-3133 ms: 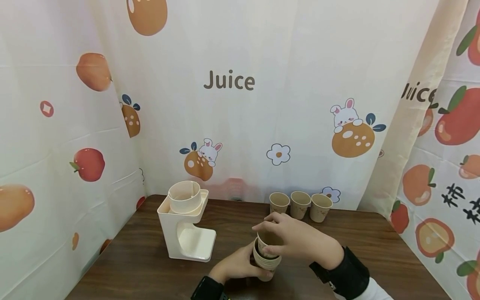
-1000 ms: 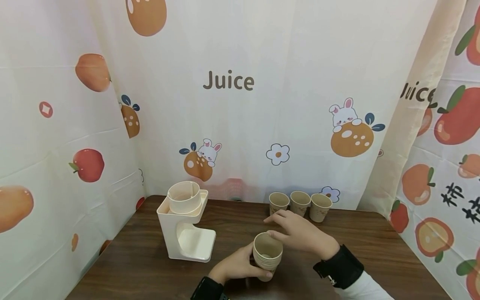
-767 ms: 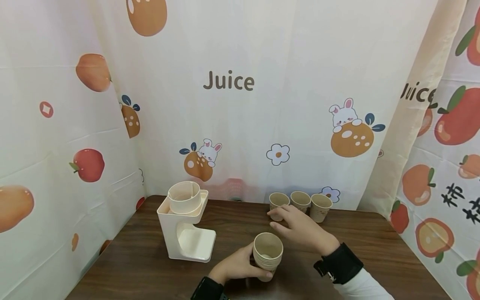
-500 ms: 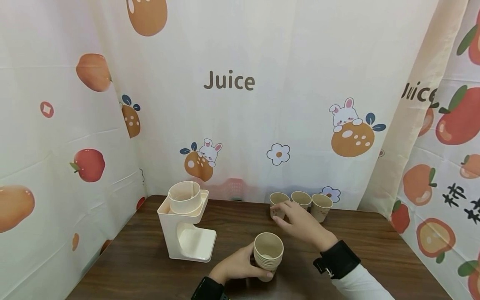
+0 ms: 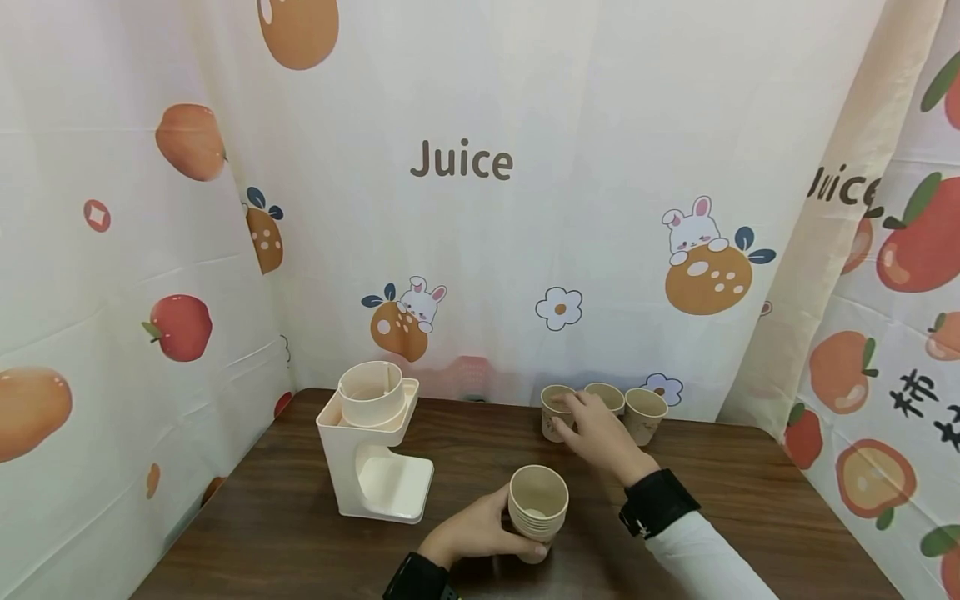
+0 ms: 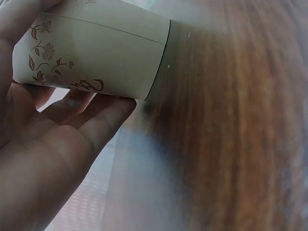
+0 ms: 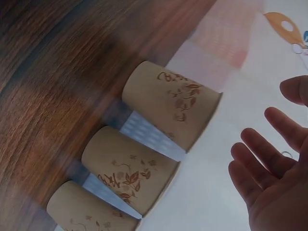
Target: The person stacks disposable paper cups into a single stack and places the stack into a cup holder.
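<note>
My left hand (image 5: 480,529) grips a stack of beige paper cups (image 5: 538,500) near the front of the table. In the left wrist view, its fingers lie around the lower part of a flower-printed cup (image 6: 106,53). My right hand (image 5: 606,437) reaches to the row of three upright paper cups at the back. Its fingers overlap the left cup (image 5: 551,417) in the head view and partly hide the middle cup (image 5: 606,397); the right cup (image 5: 645,417) stands beside it. In the right wrist view, the right hand (image 7: 276,163) has its fingers spread, apart from the cups (image 7: 173,103).
A white stand (image 5: 341,475) with a round cylinder (image 5: 371,400) on top and a low platform (image 5: 396,487) is on the left of the dark wooden table (image 5: 465,442). A fruit-printed curtain (image 5: 480,233) borders the back and sides.
The right hand had a cup at the mouth of the stack, let go of it there, and moved away to the back row. The left hand kept its grip on the stack.
</note>
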### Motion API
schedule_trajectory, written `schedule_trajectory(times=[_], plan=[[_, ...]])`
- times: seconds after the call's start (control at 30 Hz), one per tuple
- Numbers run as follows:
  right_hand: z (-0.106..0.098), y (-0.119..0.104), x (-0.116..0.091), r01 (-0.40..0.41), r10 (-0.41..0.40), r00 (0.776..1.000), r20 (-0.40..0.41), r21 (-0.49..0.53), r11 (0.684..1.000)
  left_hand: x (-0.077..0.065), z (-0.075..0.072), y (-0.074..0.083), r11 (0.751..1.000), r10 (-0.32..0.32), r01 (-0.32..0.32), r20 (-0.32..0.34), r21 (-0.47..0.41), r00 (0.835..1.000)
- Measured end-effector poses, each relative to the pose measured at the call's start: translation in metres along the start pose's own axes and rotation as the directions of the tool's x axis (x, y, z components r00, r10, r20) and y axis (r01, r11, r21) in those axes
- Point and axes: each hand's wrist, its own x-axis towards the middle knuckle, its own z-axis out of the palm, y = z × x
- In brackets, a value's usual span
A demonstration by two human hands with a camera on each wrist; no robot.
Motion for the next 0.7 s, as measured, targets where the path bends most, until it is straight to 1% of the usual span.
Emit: schedule_trajectory(times=[0.17,0.23,0.47,0.63,0.7], plan=[[0.008,0.004,0.008,-0.012,0.012,1.0,-0.026,-0.018,1.0,0.0,0.0,0.001,1.0,-0.005,0.005,-0.008,0.016,1.0],[0.011,0.005,0.012,-0.023,0.023,0.999,-0.024,-0.023,0.999,0.0,0.0,0.002,1.0,-0.006,0.006,-0.009,0.015,1.0],[0.019,0.005,0.019,-0.08,0.082,0.996,0.028,-0.057,0.995,0.0,-0.001,0.001,1.0,-0.013,0.013,0.007,-0.021,1.0],[0.022,0.006,0.024,-0.105,0.107,0.994,0.033,-0.06,0.993,0.0,-0.001,-0.001,1.0,-0.01,0.01,0.008,-0.02,1.0],[0.024,0.007,0.027,-0.112,0.116,0.992,0.043,-0.078,0.991,0.0,-0.001,-0.001,1.0,-0.005,0.005,0.008,-0.022,1.0]])
